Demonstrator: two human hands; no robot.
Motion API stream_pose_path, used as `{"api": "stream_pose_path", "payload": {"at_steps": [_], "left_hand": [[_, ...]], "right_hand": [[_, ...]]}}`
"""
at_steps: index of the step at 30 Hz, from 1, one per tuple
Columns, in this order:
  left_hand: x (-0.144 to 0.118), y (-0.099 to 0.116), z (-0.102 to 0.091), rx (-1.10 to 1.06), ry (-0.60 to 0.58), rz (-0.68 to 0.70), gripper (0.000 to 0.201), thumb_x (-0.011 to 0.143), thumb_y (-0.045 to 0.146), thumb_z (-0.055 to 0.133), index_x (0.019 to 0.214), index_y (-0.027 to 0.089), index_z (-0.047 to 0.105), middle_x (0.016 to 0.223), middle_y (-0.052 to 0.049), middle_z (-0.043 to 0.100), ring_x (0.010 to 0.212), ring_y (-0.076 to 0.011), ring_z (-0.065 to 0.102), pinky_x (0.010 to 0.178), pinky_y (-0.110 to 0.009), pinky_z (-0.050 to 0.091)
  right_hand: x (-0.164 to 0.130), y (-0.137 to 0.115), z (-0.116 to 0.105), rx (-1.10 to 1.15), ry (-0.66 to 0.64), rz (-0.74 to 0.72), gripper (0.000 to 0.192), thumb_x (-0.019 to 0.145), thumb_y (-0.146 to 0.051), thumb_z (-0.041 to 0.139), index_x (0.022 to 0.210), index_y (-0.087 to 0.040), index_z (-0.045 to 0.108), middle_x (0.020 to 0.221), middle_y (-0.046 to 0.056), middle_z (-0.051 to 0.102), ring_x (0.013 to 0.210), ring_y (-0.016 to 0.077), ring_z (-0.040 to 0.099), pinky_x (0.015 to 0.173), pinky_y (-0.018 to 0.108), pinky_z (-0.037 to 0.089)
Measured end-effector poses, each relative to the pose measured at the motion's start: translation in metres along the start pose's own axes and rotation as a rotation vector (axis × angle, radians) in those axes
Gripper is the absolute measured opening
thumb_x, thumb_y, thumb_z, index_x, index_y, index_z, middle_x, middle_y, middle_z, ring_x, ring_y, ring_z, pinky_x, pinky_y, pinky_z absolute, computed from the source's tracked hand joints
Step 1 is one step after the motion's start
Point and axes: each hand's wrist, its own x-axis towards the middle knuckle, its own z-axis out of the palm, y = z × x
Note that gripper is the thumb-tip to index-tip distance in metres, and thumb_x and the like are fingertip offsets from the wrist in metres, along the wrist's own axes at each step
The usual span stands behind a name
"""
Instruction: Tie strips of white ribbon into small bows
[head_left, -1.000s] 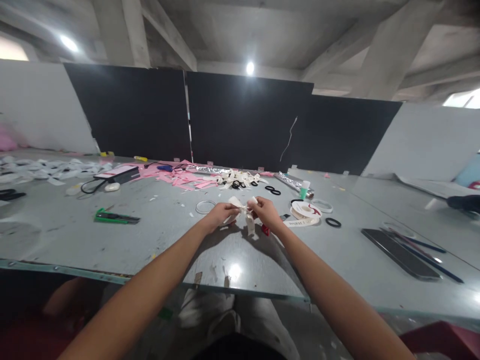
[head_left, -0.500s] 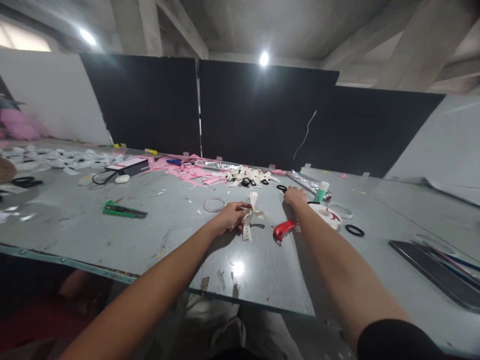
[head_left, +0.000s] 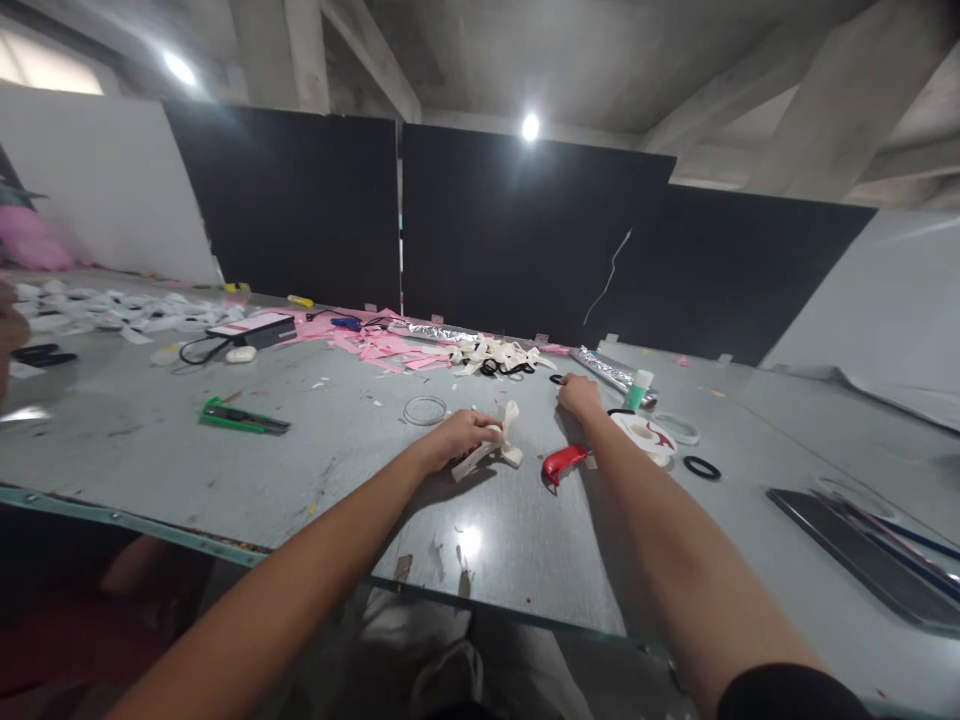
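Note:
My left hand (head_left: 466, 440) pinches a cream ribbon bow (head_left: 512, 455) just above the grey table, its loops and a tail sticking out past the fingertips. My right hand (head_left: 581, 396) is farther forward, fingers bent down at the tabletop. A black loop (head_left: 556, 379) shows at its fingertips; what the fingers hold is hidden by the hand. Below the right wrist lies a red-handled cutter (head_left: 564, 461). A white ribbon roll (head_left: 645, 436) with a red mark sits right of the forearm.
Cream bows with black bands (head_left: 499, 356) and pink strips (head_left: 375, 345) lie at the back. A green knife (head_left: 244, 417) and wire rings (head_left: 424, 410) are left. A glue stick (head_left: 638, 390), black ring (head_left: 702, 467) and dark tray (head_left: 855, 550) are right. Another person's hand (head_left: 10, 325) shows far left.
My left hand has turned the bow, so its printed tail now points left toward me. My right hand stays near the black loop, with the view shifted slightly.

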Motion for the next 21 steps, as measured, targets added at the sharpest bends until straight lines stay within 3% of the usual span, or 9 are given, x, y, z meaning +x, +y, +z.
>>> {"api": "stream_pose_path", "payload": {"at_steps": [3,8,13,21], "left_hand": [[-0.001,-0.002,-0.004,0.110,-0.045,0.042,0.042,0.062,0.029,0.069,0.100,0.012,0.072,0.071,-0.003,0.067,0.056,-0.0118,0.051,0.055,-0.023,0.035],[-0.003,-0.004,-0.015,0.418,0.070,0.090,0.027,0.064,0.027,0.064,0.084,0.013,0.076,0.062,-0.001,0.064,0.056,-0.0123,0.049,0.054,-0.023,0.033],[-0.001,-0.004,-0.021,0.461,0.122,0.060,0.026,0.066,0.028,0.062,0.084,0.014,0.075,0.066,-0.002,0.065,0.058,-0.0139,0.052,0.055,-0.023,0.034],[0.004,-0.010,-0.022,0.463,0.096,0.081,0.025,0.069,0.024,0.058,0.084,0.012,0.074,0.078,-0.007,0.071,0.068,-0.0177,0.059,0.063,-0.025,0.040]], "right_hand": [[0.010,-0.029,0.003,0.041,0.006,-0.104,0.052,0.083,-0.014,0.043,0.134,-0.023,0.051,0.131,0.014,0.053,0.118,0.0265,0.049,0.095,0.034,0.036],[0.017,-0.064,0.012,0.043,-0.019,-0.202,0.056,0.079,-0.015,0.050,0.135,-0.025,0.050,0.135,0.011,0.050,0.121,0.0271,0.045,0.096,0.034,0.035],[0.020,-0.076,0.016,0.036,0.014,-0.203,0.047,0.084,-0.023,0.048,0.131,-0.022,0.053,0.132,0.014,0.051,0.119,0.0295,0.045,0.096,0.035,0.036],[0.047,-0.113,0.024,0.033,0.017,-0.261,0.041,0.084,-0.028,0.050,0.124,-0.023,0.059,0.123,0.016,0.056,0.114,0.0286,0.051,0.093,0.036,0.038]]}}
